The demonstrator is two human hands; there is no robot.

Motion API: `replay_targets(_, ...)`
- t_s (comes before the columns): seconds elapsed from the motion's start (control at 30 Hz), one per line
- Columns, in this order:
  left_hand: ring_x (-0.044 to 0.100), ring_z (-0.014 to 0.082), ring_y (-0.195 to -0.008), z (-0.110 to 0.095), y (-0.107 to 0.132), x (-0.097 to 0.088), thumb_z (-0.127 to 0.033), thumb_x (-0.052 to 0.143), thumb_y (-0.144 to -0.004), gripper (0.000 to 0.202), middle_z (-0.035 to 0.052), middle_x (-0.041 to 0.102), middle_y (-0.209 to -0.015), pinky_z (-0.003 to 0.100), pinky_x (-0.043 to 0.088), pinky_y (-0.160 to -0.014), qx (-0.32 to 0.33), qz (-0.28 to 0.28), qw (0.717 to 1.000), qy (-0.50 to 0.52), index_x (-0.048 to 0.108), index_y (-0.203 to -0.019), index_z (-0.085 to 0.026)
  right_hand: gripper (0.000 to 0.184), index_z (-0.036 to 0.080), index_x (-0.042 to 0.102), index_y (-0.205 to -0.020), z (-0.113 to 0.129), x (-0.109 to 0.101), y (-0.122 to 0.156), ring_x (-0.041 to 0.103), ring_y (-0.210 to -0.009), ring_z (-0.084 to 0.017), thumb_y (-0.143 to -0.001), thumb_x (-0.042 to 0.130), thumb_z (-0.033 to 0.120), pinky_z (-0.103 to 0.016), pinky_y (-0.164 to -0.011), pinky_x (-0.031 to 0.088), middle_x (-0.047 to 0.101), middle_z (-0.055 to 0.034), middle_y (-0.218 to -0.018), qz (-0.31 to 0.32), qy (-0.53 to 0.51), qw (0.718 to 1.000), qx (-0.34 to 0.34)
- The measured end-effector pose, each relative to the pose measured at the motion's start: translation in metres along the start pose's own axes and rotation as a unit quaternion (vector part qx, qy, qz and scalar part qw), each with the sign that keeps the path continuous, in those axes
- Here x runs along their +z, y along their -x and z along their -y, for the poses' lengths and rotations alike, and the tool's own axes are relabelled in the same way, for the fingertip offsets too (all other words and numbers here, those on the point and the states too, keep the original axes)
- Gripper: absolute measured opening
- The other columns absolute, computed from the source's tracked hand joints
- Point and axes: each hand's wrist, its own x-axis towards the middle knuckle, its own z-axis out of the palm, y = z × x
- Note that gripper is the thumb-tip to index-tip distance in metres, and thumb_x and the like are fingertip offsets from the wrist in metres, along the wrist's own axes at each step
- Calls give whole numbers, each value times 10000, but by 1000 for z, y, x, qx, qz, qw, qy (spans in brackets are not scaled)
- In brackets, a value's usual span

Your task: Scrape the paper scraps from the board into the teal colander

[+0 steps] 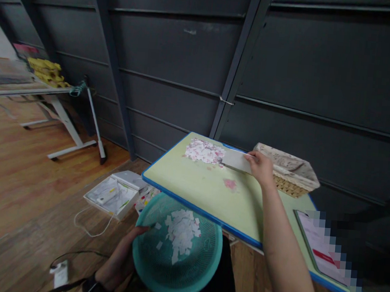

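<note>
My left hand (122, 257) grips the rim of a teal plastic basket (202, 259), held below the near edge of a green table with a blue border (192, 186). Several small white paper pieces (181, 235) lie inside the basket. My right hand (262, 167) reaches across the table and holds a flat white card (236, 160) on edge against the tabletop. The card touches a pile of small pink and white paper scraps (204, 151) at the table's far left corner. A small pink smear of scraps (230, 184) lies nearer the middle.
A woven wicker basket (287, 173) stands at the table's far right, behind my right hand. A clipboard with papers (318, 245) lies at the right. On the wooden floor sit an open white box with a cable (112, 195) and a folding table's legs (77, 141).
</note>
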Motion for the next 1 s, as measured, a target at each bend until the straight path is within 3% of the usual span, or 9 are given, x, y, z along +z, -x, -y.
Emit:
replay_targets(0.27,792,273,-775,0,-2,-2,-202,637,-857,389,115,837,-844,368,626,-735,10,13,1000,-2,604,-1220,-64,390,201,712,-825,15,11,7,644,-708,-260,-875,486,514,-343,-657,437,742,-118,-801,51,22,997,-43)
replay_targets(0.63,790,265,-747,0,2,2,-192,637,-851,375,111,835,-806,381,619,-802,7,12,1000,-3,614,-1201,-58,361,196,750,-871,18,4,7,665,-726,-279,-870,497,454,-360,-667,443,759,-125,-826,19,100,994,-29)
replay_targets(0.83,784,235,-735,1,1,-2,-225,652,-853,270,88,841,-837,343,612,-765,11,43,999,7,644,-1094,-103,407,186,770,-859,31,12,11,669,-707,-263,-855,528,514,-368,-696,475,770,-125,-846,28,20,999,-18)
replay_targets(1.0,775,226,-686,0,4,-2,-232,665,-840,306,96,837,-803,332,609,-726,-2,28,1000,2,654,-1107,-82,395,185,778,-842,38,26,17,671,-700,-266,-835,543,503,-371,-690,477,773,-120,-837,35,5,999,-4)
